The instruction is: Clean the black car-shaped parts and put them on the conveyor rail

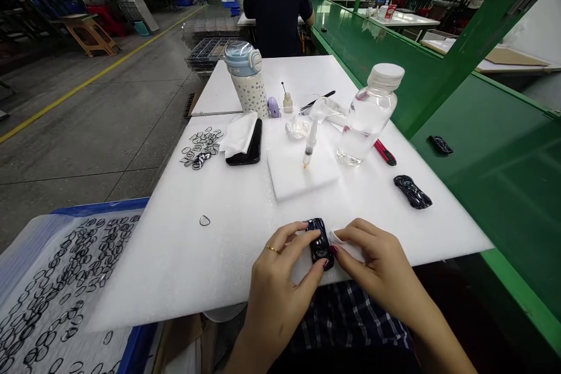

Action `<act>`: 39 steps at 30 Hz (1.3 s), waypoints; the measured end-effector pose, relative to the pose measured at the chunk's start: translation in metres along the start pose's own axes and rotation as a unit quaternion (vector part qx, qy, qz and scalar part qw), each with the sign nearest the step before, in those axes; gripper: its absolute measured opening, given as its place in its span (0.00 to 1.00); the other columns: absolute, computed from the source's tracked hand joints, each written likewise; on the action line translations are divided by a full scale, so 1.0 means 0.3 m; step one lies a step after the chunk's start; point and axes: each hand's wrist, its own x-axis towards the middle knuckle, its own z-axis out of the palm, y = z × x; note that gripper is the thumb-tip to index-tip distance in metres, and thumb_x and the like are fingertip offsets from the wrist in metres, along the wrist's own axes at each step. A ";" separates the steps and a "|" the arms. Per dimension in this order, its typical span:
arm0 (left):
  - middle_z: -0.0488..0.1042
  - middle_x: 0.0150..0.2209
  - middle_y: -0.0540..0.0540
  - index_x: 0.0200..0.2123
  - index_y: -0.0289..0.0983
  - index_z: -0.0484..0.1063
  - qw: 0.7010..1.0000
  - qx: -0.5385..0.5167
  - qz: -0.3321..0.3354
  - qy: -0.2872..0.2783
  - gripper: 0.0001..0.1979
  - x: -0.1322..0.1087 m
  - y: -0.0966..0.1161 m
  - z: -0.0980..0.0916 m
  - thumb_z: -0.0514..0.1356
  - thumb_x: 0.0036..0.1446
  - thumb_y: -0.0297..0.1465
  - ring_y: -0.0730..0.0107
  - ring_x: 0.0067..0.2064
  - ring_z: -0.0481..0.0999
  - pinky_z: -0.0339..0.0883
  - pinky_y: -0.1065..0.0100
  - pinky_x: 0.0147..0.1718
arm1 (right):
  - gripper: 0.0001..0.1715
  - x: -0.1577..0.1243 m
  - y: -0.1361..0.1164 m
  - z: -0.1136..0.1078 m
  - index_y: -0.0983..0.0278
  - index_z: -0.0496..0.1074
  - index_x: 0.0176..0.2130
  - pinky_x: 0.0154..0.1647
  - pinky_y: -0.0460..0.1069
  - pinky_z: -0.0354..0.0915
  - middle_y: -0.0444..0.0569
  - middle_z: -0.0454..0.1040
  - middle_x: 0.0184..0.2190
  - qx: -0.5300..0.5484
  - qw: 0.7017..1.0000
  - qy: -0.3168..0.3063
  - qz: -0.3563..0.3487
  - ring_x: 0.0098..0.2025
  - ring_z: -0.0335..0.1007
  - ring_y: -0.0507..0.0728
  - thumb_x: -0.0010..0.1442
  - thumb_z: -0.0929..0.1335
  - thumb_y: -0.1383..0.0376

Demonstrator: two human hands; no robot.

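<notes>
My left hand (284,274) grips a small glossy black toy car body (321,239) near the front edge of the white foam-covered table (219,269). Its thumb and fingers press on the car's sides and top. At the car's right side, my right hand (372,251) pinches a small piece of white cloth or tissue (336,238), mostly hidden by the fingers. Another black car body (412,191) lies to the right. A syringe with an orange tip (310,145) rests on a white foam block (302,181) ahead. One thin black ring (204,220) lies alone on the left.
A clear bottle (368,114), a red cutter (385,152), a dotted tumbler (248,79) and a black phone (245,152) under tissue stand or lie farther back. Several black rings (201,146) are piled left. A blue-edged tray (65,286) holds more. A green partition (482,146) borders the right.
</notes>
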 end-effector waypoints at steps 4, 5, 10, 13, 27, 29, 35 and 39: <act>0.73 0.54 0.44 0.45 0.45 0.79 0.999 0.007 -0.030 -0.015 0.15 -0.002 0.004 -0.008 0.65 0.53 0.30 0.54 0.50 0.75 0.68 0.58 0.50 | 0.06 0.004 0.004 0.002 0.62 0.73 0.40 0.31 0.47 0.61 0.46 0.70 0.33 -0.008 1.000 -0.005 0.010 0.31 0.67 0.52 0.63 0.66 0.66; 0.73 0.54 0.44 0.45 0.45 0.79 0.999 0.008 -0.031 -0.016 0.15 -0.002 0.005 -0.007 0.64 0.53 0.30 0.54 0.50 0.75 0.68 0.58 0.50 | 0.06 0.006 0.003 0.002 0.62 0.73 0.40 0.31 0.47 0.61 0.45 0.70 0.32 -0.010 1.000 -0.005 0.014 0.31 0.67 0.51 0.63 0.66 0.65; 0.75 0.52 0.44 0.44 0.44 0.78 0.999 0.030 -0.016 -0.014 0.13 0.006 0.003 -0.004 0.63 0.54 0.29 0.54 0.51 0.74 0.68 0.57 0.50 | 0.06 0.014 -0.007 0.006 0.62 0.73 0.37 0.28 0.47 0.58 0.45 0.70 0.31 -0.026 0.999 0.007 0.023 0.30 0.66 0.51 0.63 0.66 0.64; 0.75 0.51 0.44 0.44 0.43 0.78 0.999 0.042 -0.015 -0.026 0.13 0.009 0.001 -0.003 0.62 0.55 0.29 0.55 0.51 0.74 0.69 0.57 0.50 | 0.05 0.013 -0.011 0.011 0.62 0.73 0.36 0.27 0.47 0.57 0.44 0.70 0.31 -0.033 0.999 0.011 0.029 0.29 0.66 0.51 0.63 0.66 0.64; 0.62 0.63 0.50 0.62 0.53 0.57 0.961 0.124 0.063 -0.238 0.39 0.083 0.011 -0.063 0.69 0.50 0.30 0.55 0.64 0.59 0.57 0.49 0.61 | 0.06 -0.009 0.026 -0.005 0.62 0.73 0.38 0.33 0.47 0.63 0.45 0.71 0.31 0.054 0.995 0.081 -0.018 0.33 0.68 0.52 0.65 0.65 0.66; 0.69 0.55 0.47 0.55 0.48 0.68 0.970 0.164 0.059 -0.171 0.30 0.077 0.004 -0.038 0.71 0.48 0.33 0.53 0.56 0.67 0.63 0.48 0.54 | 0.06 -0.028 0.038 0.001 0.62 0.73 0.40 0.27 0.46 0.60 0.45 0.70 0.31 0.018 0.991 0.125 -0.052 0.29 0.65 0.49 0.64 0.66 0.68; 0.69 0.41 0.49 0.44 0.45 0.73 0.977 0.187 0.062 -0.081 0.18 0.039 -0.016 0.004 0.70 0.49 0.35 0.60 0.42 0.70 0.65 0.55 0.42 | 0.18 -0.079 0.072 0.030 0.65 0.70 0.50 0.27 0.44 0.63 0.50 0.70 0.36 -0.098 0.962 0.168 -0.191 0.31 0.66 0.49 0.61 0.66 0.77; 0.69 0.41 0.50 0.44 0.46 0.73 0.979 0.177 0.045 -0.094 0.18 0.043 -0.013 -0.007 0.70 0.49 0.32 0.61 0.43 0.69 0.64 0.55 0.43 | 0.17 -0.075 0.058 0.058 0.65 0.71 0.49 0.29 0.48 0.64 0.53 0.70 0.38 -0.161 0.947 0.151 -0.235 0.33 0.65 0.53 0.60 0.67 0.75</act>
